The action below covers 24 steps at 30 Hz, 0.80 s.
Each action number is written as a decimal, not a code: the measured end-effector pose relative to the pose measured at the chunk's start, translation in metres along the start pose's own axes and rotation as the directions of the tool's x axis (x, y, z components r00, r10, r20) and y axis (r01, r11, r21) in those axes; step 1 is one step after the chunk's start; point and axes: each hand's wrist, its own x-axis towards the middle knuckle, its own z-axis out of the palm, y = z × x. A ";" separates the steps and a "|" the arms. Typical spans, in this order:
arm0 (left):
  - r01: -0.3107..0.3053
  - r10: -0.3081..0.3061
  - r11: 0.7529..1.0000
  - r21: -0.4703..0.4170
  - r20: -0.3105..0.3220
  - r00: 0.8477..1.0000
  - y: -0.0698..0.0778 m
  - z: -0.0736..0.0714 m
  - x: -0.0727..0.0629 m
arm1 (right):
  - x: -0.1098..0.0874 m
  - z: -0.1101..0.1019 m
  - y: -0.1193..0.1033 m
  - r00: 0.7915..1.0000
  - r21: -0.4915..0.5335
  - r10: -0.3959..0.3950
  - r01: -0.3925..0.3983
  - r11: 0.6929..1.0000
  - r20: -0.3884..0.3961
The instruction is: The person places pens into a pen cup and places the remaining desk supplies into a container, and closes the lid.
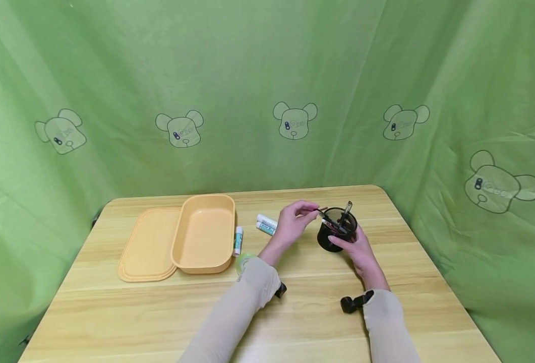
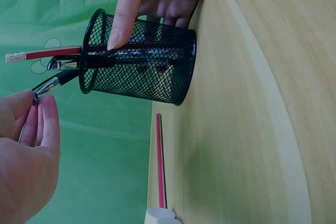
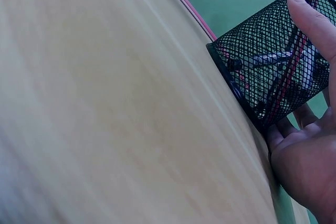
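My right hand [image 1: 360,250] grips a black mesh pen cup [image 2: 142,66] that stands upright on the table, thumb along its near side. At the cup's mouth, my left hand [image 1: 292,222] pinches the end of a black pen [image 2: 59,81] between thumb and fingers. The pen slants, its other end still within the cup. A red pencil [image 2: 50,52] with a white eraser and another pen [image 2: 64,65] with a clip stick out beside it. Through the mesh, more pens show in the right wrist view.
Left of the hands lie two white glue sticks [image 1: 267,222], a third glue stick [image 1: 238,241] and a green tape roll [image 1: 242,261]. An orange box [image 1: 203,269] stands farther left, resting against its lid [image 1: 149,244]. A red pencil [image 2: 159,161] lies on the table beyond the cup.
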 end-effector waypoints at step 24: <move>-0.064 0.050 0.995 -0.081 -0.163 0.985 0.015 -0.006 0.007 | 0.002 0.000 0.003 1.000 -0.004 -0.029 0.029 1.000 0.008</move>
